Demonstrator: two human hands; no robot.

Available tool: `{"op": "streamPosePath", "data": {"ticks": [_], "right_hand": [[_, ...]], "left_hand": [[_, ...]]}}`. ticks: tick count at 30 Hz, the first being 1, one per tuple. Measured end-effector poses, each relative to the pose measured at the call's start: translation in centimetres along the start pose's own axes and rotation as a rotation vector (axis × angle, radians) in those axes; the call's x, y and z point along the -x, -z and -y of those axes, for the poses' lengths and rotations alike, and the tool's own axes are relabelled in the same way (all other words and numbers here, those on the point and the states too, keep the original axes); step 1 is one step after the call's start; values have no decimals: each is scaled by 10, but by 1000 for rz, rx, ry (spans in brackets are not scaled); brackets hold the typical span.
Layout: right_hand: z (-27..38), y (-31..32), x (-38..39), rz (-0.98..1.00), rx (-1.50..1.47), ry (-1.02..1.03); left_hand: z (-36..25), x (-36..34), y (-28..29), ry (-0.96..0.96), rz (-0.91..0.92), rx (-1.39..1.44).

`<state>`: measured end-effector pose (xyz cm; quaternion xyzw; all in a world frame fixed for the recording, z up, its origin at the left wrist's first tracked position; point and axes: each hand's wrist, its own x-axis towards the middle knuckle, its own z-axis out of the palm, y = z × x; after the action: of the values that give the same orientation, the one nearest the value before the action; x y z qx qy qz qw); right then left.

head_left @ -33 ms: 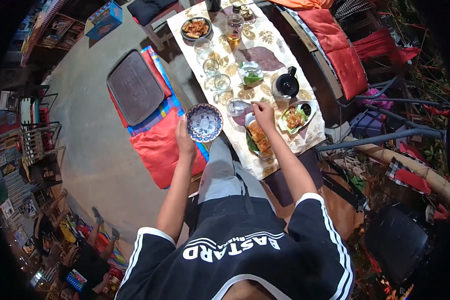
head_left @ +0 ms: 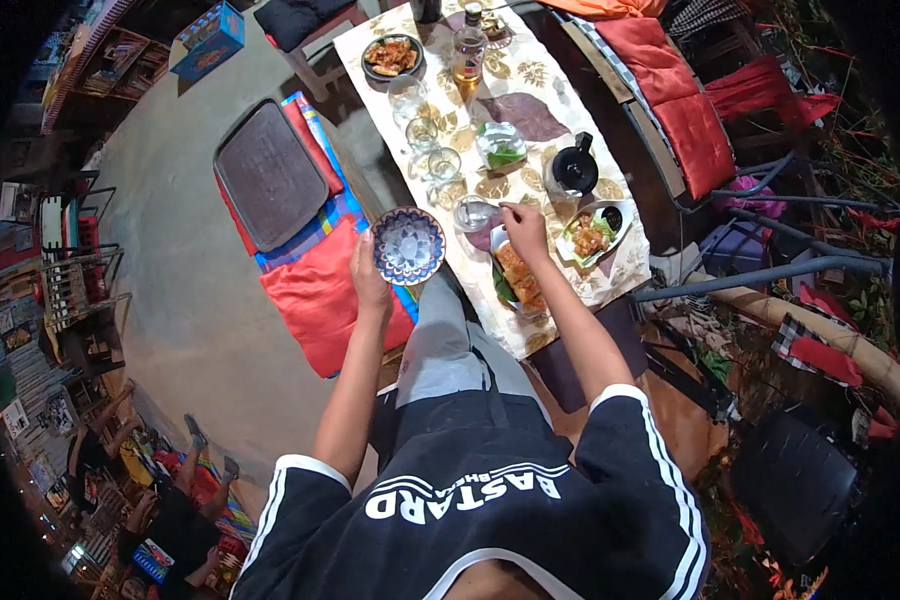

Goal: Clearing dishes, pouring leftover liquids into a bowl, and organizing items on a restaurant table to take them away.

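Observation:
My left hand grips the rim of a round bowl with a blue and brown patterned border and a pale inside. The bowl is held just off the table's left edge, and nothing shows in it. My right hand is closed on the handle of a shiny spoon, whose head lies over a small clear glass. Under my right wrist, a white dish holds golden-brown fried pieces on green leaf. Another white dish of fried food with a dark dip stands to the right.
A patterned cloth covers the table. On it stand a black-lidded jug, several clear glasses, a bottle and a dark food bowl. A brown tray lies on the left bench; red cushions line the right bench.

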<state>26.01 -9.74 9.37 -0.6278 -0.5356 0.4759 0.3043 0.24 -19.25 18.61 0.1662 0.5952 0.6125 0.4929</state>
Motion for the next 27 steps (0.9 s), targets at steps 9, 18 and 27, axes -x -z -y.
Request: {"op": "streamPosePath", "data": {"ticks": [9,18,27], "right_hand": [[25,3,3,195,623,630],[130,70,54,-140,47,484],[241,122,111,-126,39,763]], "left_hand": [[-18,8,-4,9,35,-12],[-60,20,-37,-42,112,3],[-85,22,-79,-10,272,-32]]}}
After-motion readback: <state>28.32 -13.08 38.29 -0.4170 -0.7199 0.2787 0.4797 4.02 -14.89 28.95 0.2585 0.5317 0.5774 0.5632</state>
